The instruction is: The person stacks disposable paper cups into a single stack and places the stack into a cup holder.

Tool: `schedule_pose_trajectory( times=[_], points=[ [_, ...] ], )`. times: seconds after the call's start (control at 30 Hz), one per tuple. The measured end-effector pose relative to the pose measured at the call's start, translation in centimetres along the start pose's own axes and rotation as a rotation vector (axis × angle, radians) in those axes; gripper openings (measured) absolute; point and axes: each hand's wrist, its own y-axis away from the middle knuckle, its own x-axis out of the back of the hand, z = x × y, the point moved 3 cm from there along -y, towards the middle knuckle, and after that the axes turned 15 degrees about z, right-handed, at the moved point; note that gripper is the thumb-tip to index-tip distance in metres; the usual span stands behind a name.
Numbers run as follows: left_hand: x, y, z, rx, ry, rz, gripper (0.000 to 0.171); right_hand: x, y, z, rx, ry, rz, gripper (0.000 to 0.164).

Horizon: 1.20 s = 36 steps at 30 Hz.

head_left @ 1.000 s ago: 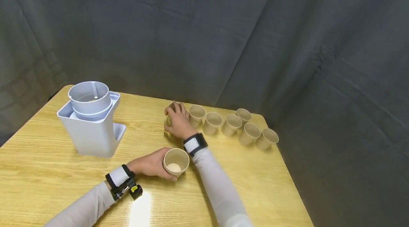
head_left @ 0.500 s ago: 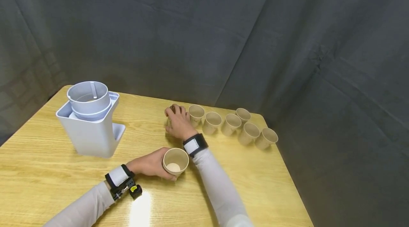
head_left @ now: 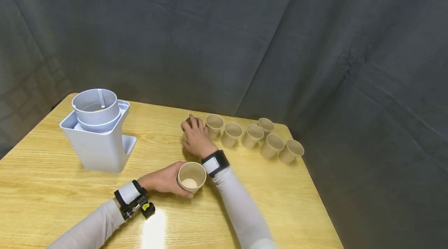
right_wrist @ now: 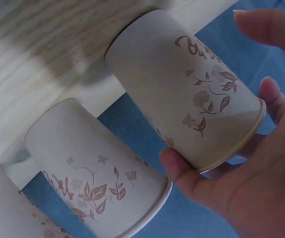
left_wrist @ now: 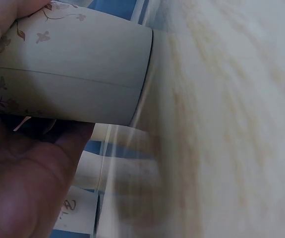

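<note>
In the head view my left hand (head_left: 164, 179) is wrapped around the side of a tan paper cup (head_left: 193, 173), which stands upright with its mouth facing up. The left wrist view shows this cup's flower-printed wall close to the wooden table, thumb and fingers on either side. Farther back, my right hand (head_left: 198, 141) grips another paper cup from above, at the left end of the cup row. From the right wrist, that cup (right_wrist: 177, 94) shows printed leaves and flowers, with fingers and thumb about its rim. The hand covers most of it in the head view.
Several matching paper cups (head_left: 232, 135) stand upright to the right of my right hand, the nearest one close beside it. A white box-shaped dispenser (head_left: 99, 146) with a round open tub (head_left: 96, 114) on top stands at the left of the wooden table (head_left: 52, 186). Dark curtains hang behind.
The right hand's fingers and wrist have shifted slightly over the cup at the row's left end. The left hand and its cup have stayed in place.
</note>
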Motion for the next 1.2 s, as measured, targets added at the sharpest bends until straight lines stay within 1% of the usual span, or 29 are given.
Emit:
schedule_pose_trajectory(
  times=[0.17, 0.43, 0.53, 0.63, 0.7, 0.8, 0.9, 0.97, 1.07, 1.2],
  points=[
    [0.0, 0.0, 0.0, -0.007, 0.0, -0.002, 0.066, 0.3, 0.6, 0.0, 0.022, -0.017, 0.002, 0.037],
    [0.3, 0.0, -0.2, -0.01, 0.0, -0.008, 0.065, 1.1, 1.2, 0.1, 0.113, -0.054, -0.005, 0.05],
    [0.3, 0.1, -0.2, -0.005, -0.005, -0.008, 0.064, 1.3, 1.3, 0.2, 0.124, -0.068, -0.021, 0.051],
    [0.3, 0.1, -0.1, 0.007, -0.009, -0.005, 0.065, 1.4, 1.0, 0.4, 0.115, -0.08, -0.029, 0.055],
    [0.3, 0.1, 0.0, 0.017, -0.007, -0.006, 0.065, 1.4, 0.8, 0.5, 0.101, -0.085, -0.028, 0.059],
    [0.3, 0.1, 0.0, 0.024, -0.014, -0.004, 0.065, 1.4, 0.4, 0.7, 0.078, -0.077, -0.033, 0.074],
    [0.2, 0.1, -0.1, 0.021, -0.017, -0.008, 0.065, 1.3, 0.2, 0.8, 0.066, -0.059, -0.059, 0.088],
    [0.1, 0.1, -0.1, 0.018, -0.015, -0.011, 0.065, 1.2, 0.1, 0.8, 0.06, -0.048, -0.077, 0.09],
    [0.0, 0.1, -0.1, 0.016, -0.009, -0.015, 0.065, 1.0, 0.1, 0.8, 0.054, -0.034, -0.096, 0.088],
    [0.0, 0.1, -0.1, 0.008, -0.014, -0.006, 0.065, 0.8, 0.1, 0.8, 0.054, -0.029, -0.092, 0.082]
  ],
)
